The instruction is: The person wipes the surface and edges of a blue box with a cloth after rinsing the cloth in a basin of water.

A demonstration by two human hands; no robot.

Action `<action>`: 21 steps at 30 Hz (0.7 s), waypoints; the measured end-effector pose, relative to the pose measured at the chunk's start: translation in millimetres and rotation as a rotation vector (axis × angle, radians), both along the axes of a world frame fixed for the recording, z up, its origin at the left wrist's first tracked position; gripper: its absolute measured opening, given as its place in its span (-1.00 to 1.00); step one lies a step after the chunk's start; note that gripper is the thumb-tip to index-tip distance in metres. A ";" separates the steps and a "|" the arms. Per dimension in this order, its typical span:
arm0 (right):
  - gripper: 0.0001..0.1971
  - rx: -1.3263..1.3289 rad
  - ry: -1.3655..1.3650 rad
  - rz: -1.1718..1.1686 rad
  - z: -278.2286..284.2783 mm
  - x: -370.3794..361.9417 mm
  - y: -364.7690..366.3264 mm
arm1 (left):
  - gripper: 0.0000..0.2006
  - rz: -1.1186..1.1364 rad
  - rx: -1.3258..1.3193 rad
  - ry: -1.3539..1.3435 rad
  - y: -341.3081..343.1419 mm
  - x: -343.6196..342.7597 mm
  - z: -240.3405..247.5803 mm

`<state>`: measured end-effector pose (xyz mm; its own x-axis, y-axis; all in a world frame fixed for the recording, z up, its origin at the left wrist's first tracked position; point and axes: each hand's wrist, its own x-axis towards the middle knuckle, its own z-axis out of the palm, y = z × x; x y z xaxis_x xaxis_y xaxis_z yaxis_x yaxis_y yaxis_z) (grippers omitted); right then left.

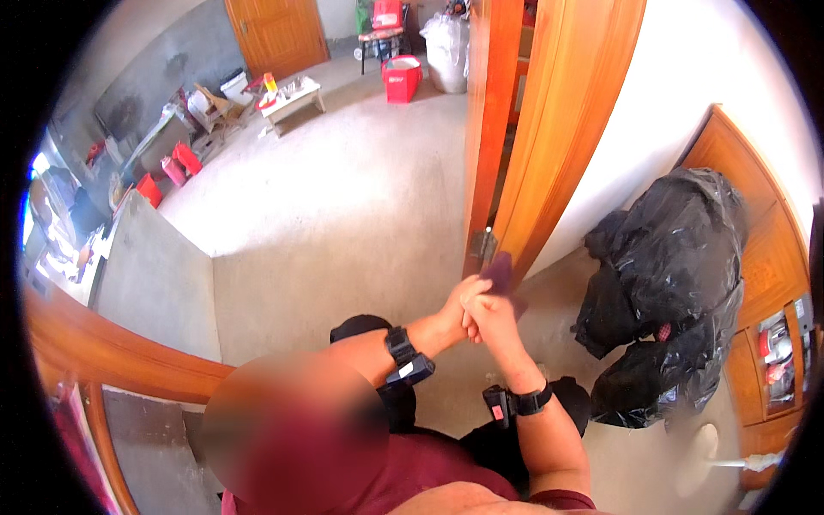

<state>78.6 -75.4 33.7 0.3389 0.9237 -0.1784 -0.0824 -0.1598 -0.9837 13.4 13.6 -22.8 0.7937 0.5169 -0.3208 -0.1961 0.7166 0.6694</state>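
My left hand (458,307) and my right hand (493,321) are pressed together in front of me, fingers closed round a dark purple cloth (499,270). One end of the cloth sticks out past my knuckles, and a blurred part hangs to the right of them. What lies between my palms is hidden. Just beyond the cloth stands the wooden door frame (554,129), with a metal hinge (486,245) low on it. A dark strap with a small box sits on each wrist.
Large black plastic bags (678,249) lie at the right against a wooden cabinet (772,266). A low grey wall (154,275) stands at the left. Through the doorway are a small low table (293,101), a red bucket (402,81) and a white sack (446,51).
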 end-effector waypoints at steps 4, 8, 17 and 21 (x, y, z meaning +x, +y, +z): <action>-0.59 -0.059 0.016 -0.009 -6.9 2.6 -16.3 | -0.77 -0.037 -0.067 0.056 -22.1 -3.7 15.2; -0.59 -0.040 0.024 0.001 -4.2 -5.4 -19.3 | -0.76 0.010 -0.042 0.072 -24.4 -9.2 9.8; -0.59 -0.019 0.053 0.043 -4.0 -9.2 -13.2 | -0.75 0.041 -0.025 0.098 -22.3 -17.2 17.8; -0.59 0.010 0.067 0.056 -0.5 -11.0 -13.7 | -0.76 0.038 -0.057 0.069 -18.7 -18.2 13.2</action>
<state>67.6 -89.0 33.3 0.2740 0.9428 -0.1899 -0.1388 -0.1566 -0.9779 -4.8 -5.1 -9.7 0.7490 0.5255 -0.4035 -0.1786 0.7466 0.6408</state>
